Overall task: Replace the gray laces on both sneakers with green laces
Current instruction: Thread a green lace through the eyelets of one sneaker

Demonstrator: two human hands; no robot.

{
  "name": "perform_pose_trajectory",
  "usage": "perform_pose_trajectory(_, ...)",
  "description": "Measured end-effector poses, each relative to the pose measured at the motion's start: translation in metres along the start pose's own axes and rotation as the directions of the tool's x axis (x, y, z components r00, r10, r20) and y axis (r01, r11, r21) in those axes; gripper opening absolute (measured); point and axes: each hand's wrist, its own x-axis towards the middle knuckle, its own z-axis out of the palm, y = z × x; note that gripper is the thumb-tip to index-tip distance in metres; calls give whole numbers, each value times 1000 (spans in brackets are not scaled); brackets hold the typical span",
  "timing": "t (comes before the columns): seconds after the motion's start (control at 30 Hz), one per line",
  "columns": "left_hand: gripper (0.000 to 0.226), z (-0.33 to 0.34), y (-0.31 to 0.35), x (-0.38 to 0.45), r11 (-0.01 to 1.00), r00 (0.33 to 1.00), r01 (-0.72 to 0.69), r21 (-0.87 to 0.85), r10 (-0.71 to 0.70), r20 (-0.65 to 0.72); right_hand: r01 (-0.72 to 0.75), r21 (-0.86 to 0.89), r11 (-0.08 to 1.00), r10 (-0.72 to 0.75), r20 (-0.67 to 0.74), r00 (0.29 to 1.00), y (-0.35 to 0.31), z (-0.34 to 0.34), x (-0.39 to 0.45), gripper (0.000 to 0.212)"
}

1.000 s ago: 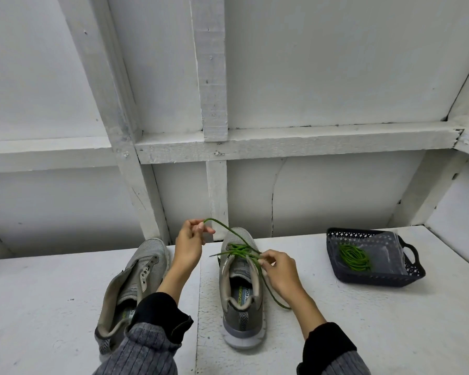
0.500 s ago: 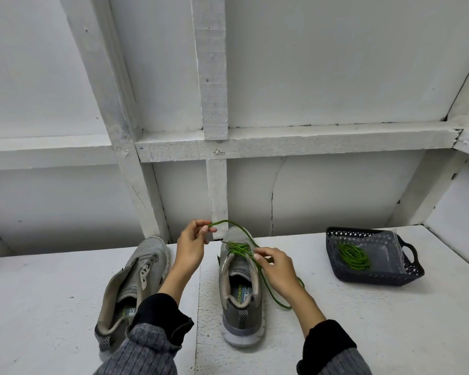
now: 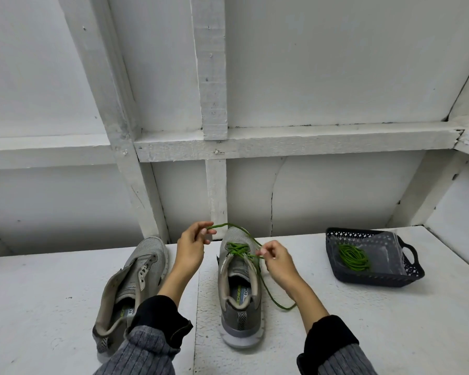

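Observation:
Two gray sneakers stand on the white table with toes pointing away from me. The right sneaker (image 3: 240, 293) carries a green lace (image 3: 238, 249) threaded across its eyelets. My left hand (image 3: 191, 246) pinches one end of that lace above and left of the toe. My right hand (image 3: 278, 262) pinches the other strand beside the shoe's right side, and a loop of it trails on the table by my wrist. The left sneaker (image 3: 132, 282) has bare eyelets and no lace; my left forearm covers part of it.
A dark plastic basket (image 3: 406, 274) at the right of the table holds a coiled green lace (image 3: 354, 257). White wooden beams (image 3: 214, 207) and a wall stand right behind the shoes. The table (image 3: 38, 293) runs out to the left and right.
My right hand has moved up and right along the shoe's side. The lace arc from my left hand now lies lower and flatter, and the slack loop on the table has grown.

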Motion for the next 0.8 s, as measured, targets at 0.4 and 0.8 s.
perform_pose_trajectory(0.4,10,3,4,-4,995,998,-11,100,5,55,-191,-544,817,-4,-337,942,27,-21,-11,19)
perform_pose_trajectory(0.8,17,11,6,-11,998,956,57,-24,-47,289,204,89,975,-210,60,976,-14,-2,-8,24)
